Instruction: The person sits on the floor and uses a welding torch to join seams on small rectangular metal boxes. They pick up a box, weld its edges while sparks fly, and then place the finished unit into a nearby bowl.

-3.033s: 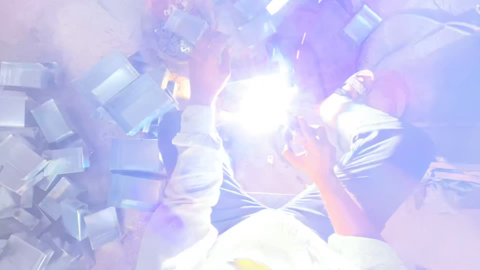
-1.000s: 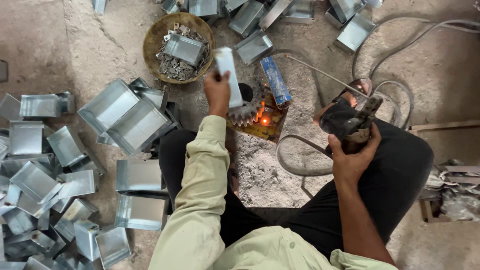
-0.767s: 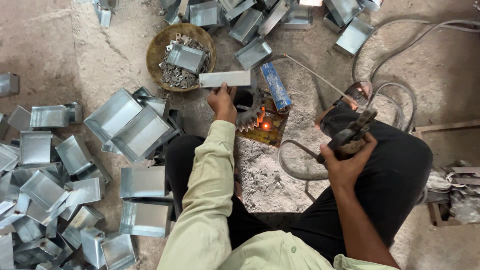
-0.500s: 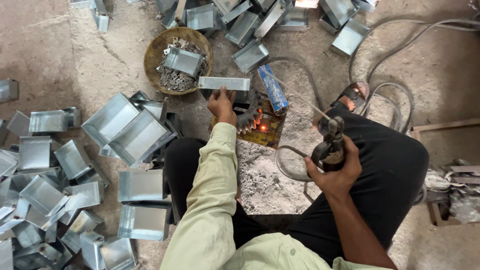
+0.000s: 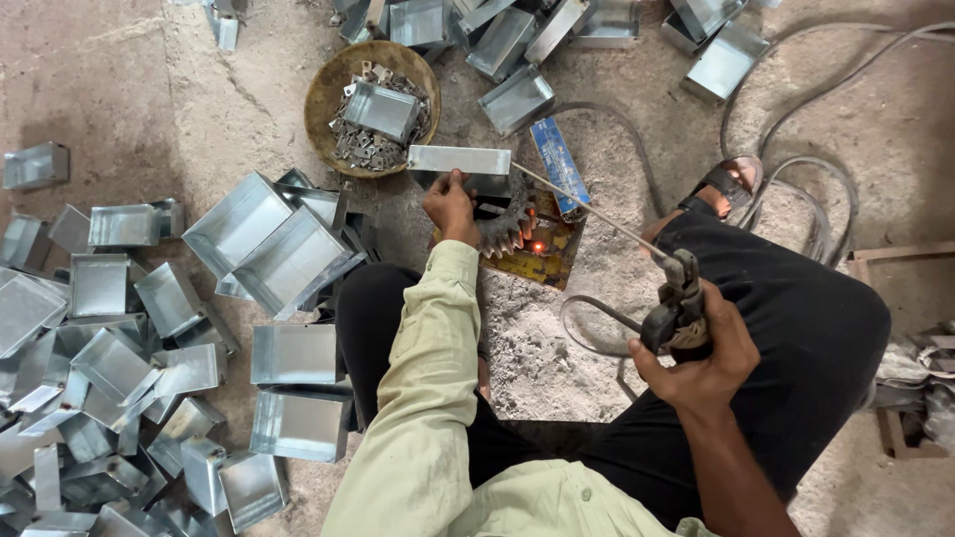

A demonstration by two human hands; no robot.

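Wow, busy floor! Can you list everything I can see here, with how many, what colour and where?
Metal boxes: dozens, grey, heaped on the left and along the top.
Box in hand: one, grey, centre top.
Round basket: one, brown, top centre, holding small metal bits and a box.
Gear-like wheel: one, dark, beside a glowing spot.
Blue packet: one, right of the wheel.
Cables: grey, right.
Sandal: one, dark, right.
Left hand: grips the box.
Right hand: holds the welding holder with its rod.
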